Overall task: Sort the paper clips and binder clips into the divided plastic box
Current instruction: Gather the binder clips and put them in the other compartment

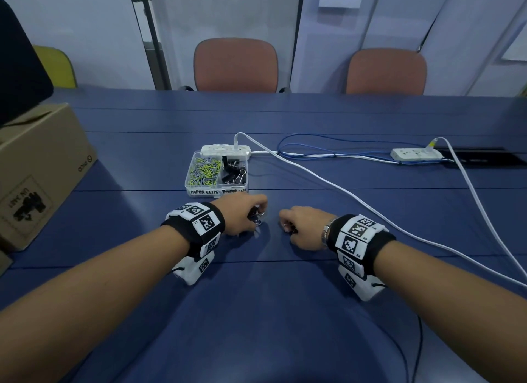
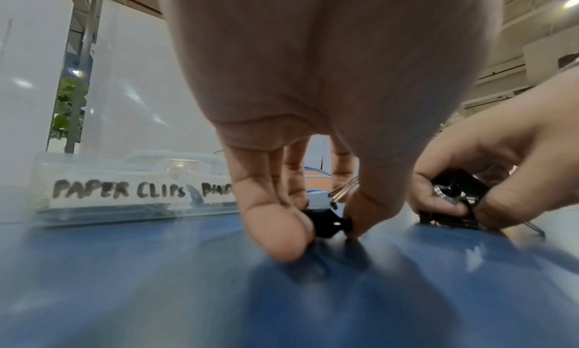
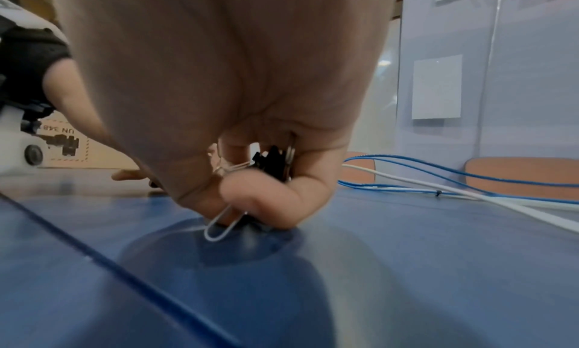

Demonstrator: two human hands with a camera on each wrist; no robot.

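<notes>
1. Head view: both forearms are stretched over the blue table (image 1: 285, 311); the plastic box (image 1: 216, 189) lies straight ahead of the left hand (image 1: 239, 215), which is nearer it than the right hand (image 1: 302, 228).
2. Left wrist view: a black binder clip (image 2: 327, 223) is pinched against the table by curled fingers.
3. Right wrist view: binder clips (image 3: 271, 162), seemingly several, are gripped in the closed hand, one wire handle (image 3: 221, 223) touching the table.

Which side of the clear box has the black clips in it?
The right compartment of the clear plastic divided box holds black binder clips; the left compartment holds yellow and grey paper clips.
</notes>
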